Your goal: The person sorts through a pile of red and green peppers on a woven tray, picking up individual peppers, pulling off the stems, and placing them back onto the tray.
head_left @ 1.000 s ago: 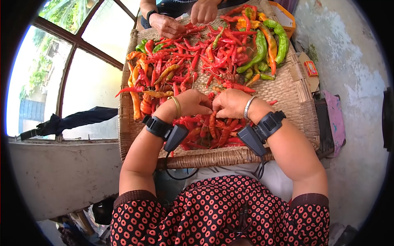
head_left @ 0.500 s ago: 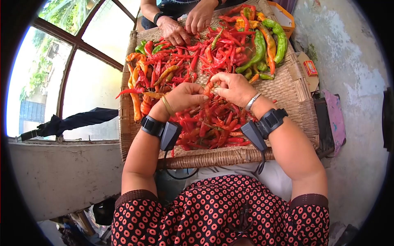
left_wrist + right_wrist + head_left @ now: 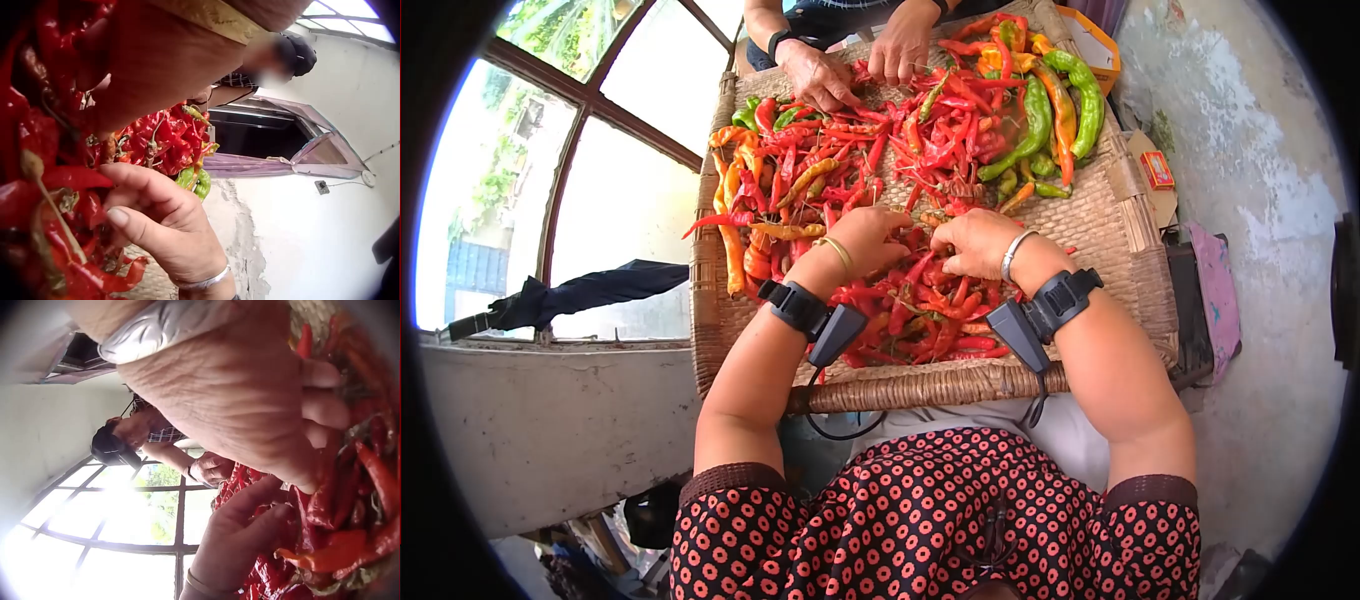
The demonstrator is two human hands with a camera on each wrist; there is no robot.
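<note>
Both hands reach into a heap of red chili peppers [image 3: 930,310] on the near half of a woven tray [image 3: 1140,290]. My left hand [image 3: 865,240], with a yellow bangle, lies at the heap's left, thumb and fingers apart. From the other side comes my right hand [image 3: 980,243], wearing a silver bangle, its fingers pointing down among the chilies. In the left wrist view, the right thumb and forefinger stand apart beside a red chili [image 3: 78,177]. The right wrist view has the left fingers and thumb close over glossy red chilies [image 3: 306,519].
Across the tray another person's hands [image 3: 815,75] work in a second spread of red chilies [image 3: 940,130]. Long green peppers [image 3: 1086,100] lie at the far right, orange ones [image 3: 730,240] along the left edge. A window [image 3: 570,180] and a folded dark umbrella [image 3: 590,290] are on the left.
Half a second ago both hands held an orange-red chili up between them; now it is out of their fingers. The hands have moved apart and down to the heap. The other person's hands shifted slightly.
</note>
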